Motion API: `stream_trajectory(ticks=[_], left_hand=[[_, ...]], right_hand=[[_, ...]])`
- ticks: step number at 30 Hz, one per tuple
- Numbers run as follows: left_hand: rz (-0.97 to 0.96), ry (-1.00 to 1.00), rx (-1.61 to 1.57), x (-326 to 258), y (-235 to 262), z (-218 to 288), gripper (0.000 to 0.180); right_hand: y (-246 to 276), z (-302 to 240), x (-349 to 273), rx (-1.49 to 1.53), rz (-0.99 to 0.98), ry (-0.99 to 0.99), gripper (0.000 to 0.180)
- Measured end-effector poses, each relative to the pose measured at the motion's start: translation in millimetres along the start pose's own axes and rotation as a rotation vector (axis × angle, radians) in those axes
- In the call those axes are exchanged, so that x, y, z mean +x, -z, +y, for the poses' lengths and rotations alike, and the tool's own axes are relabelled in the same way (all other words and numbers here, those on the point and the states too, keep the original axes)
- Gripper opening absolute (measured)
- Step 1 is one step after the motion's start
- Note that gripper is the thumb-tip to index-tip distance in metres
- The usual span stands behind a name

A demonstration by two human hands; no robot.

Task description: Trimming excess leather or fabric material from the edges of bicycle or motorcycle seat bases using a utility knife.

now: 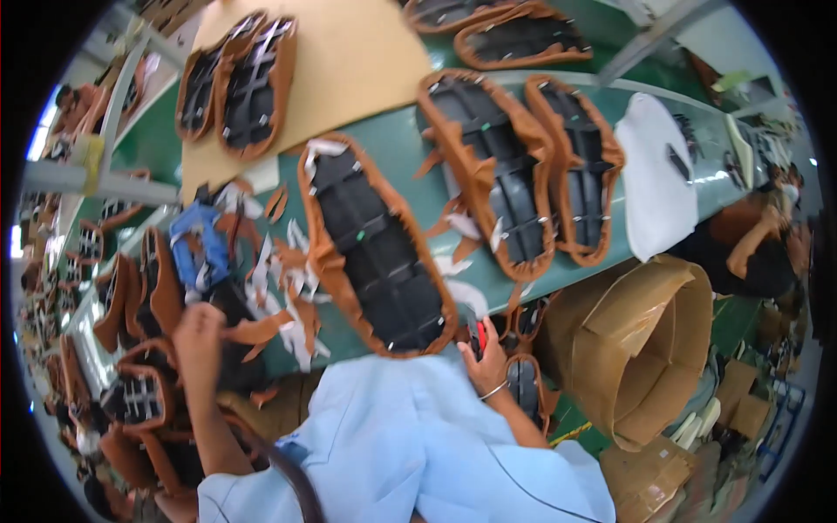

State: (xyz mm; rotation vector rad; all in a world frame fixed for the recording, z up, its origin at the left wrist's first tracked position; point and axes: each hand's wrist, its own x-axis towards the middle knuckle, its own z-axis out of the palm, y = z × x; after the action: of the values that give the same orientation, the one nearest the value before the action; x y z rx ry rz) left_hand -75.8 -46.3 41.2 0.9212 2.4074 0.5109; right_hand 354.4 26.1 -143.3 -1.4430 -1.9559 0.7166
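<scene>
In front of me on the green table [366, 131] lies a long oval upholstered panel [375, 244]. Its black ribbed underside faces up, and brown leather-like cover is folded around the rim. My right hand [486, 359] is closed around a small red and black hand tool [477, 333] beside the panel's near right end; its exact kind is unclear. Off to the left, my left hand [200, 329] is closed, slightly blurred, on one end of a brown scrap strip [260, 330]. Brown and white offcuts [292, 266] lie heaped between that hand and the panel.
Two similar panels [506, 170] lie right of mine, with a white sheet [656, 174] beyond. Another pair [253, 87] rests on a tan board [357, 52]. A large open carton [636, 349] stands at the table's right edge. Blue cloth [199, 244] lies left; a co-worker [750, 235] sits far right.
</scene>
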Motion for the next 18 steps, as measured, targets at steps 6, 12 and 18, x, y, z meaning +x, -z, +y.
stream_trajectory(ticks=[6, 12, 18], left_hand=[[-0.051, -1.043, 0.251, 24.7, -142.1, 138.5, 0.066], [-0.354, -1.370, 0.705, 62.8, -169.5, 205.8, 0.057], [-0.103, -1.166, 0.325, 80.3, -87.4, 222.6, 0.058]], right_hand=[[-61.3, 43.1, -15.6, 0.410, -0.136, -0.330, 0.072], [52.1, -29.9, 60.0, 0.168, -0.054, -0.225, 0.058], [120.1, -93.1, 139.3, 0.850, 0.530, -0.082, 0.021]])
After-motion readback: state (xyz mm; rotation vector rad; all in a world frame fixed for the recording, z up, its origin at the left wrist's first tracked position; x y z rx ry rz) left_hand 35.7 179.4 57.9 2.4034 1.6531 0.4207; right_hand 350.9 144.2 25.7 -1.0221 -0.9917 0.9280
